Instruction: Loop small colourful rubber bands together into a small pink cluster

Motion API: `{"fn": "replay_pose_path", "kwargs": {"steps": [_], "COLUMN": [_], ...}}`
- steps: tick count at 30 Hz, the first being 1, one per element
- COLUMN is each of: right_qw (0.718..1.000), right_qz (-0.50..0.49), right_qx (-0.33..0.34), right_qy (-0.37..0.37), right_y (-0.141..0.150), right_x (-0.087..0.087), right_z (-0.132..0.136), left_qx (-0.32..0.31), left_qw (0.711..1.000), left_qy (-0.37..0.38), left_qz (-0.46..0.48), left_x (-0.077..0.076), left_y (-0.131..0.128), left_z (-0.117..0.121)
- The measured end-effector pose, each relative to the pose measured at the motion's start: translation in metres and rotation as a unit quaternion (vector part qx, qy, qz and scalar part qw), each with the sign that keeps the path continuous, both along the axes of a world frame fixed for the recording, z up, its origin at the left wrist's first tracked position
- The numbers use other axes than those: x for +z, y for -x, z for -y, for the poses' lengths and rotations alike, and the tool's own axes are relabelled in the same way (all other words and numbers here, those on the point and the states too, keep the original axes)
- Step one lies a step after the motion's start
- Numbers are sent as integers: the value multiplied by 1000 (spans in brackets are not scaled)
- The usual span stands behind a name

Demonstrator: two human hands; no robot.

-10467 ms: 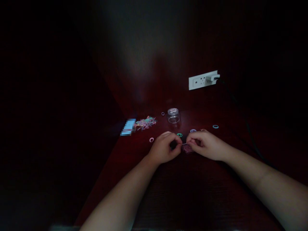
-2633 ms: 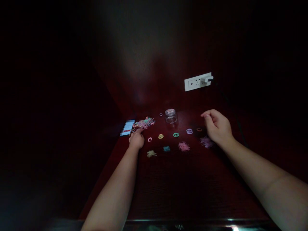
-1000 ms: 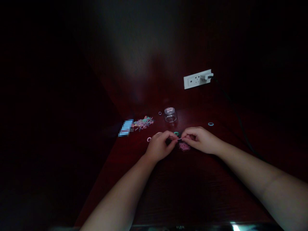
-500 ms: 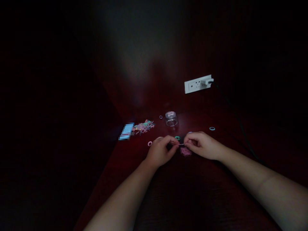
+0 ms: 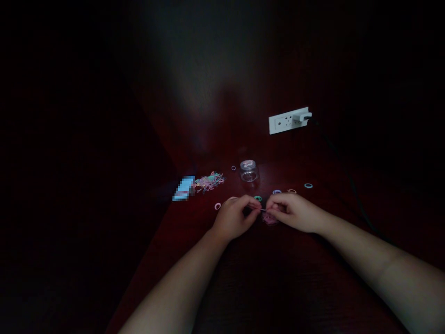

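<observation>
Pinched between the fingertips of both hands is a thin, pale pinkish elastic band (image 5: 263,210), held nearly level across the small gap between them. My left hand (image 5: 235,215) is closed on its left end, and my right hand (image 5: 290,211) on the other. Just below the fingertips lies a small heap of pink elastic bands (image 5: 270,219), partly covered by my right hand. A green band (image 5: 257,198) rests right behind the fingers. Beyond my right hand are a purple band (image 5: 276,191) and an orange-pink band (image 5: 291,191); a pink band (image 5: 217,206) lies left of my left hand.
A clear lidded jar (image 5: 249,171) stands behind the hands on the dark red table (image 5: 187,260). A mixed pile of coloured bands (image 5: 210,182) lies beside a pixelated bright screen (image 5: 183,188). A blue band (image 5: 308,185) is at right; a wall socket (image 5: 289,120) holds a plug with a cable.
The hands stay close together with the band between them. My right hand has shifted slightly, showing more of the purple and orange-pink bands behind it. The view has moved a little.
</observation>
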State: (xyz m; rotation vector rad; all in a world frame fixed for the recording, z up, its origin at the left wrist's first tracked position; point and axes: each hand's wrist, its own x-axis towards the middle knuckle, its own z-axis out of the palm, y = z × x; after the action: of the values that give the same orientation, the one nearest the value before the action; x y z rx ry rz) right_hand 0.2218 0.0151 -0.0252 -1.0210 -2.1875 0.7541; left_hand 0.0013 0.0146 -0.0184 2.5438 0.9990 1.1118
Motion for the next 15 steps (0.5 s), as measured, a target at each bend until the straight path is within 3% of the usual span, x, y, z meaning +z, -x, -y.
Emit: {"fn": "replay_pose_path", "kwargs": {"steps": [15], "right_qw": [1000], "right_qz": [3], "right_qx": [-8], "right_qy": [-18], "right_y": [-2], "right_x": [2], "right_z": [2], "left_qx": [-3], "left_qw": [1000], "left_qy": [5], "left_qz": [11], "left_x": [1], "left_y": [1], "left_z": [1]}}
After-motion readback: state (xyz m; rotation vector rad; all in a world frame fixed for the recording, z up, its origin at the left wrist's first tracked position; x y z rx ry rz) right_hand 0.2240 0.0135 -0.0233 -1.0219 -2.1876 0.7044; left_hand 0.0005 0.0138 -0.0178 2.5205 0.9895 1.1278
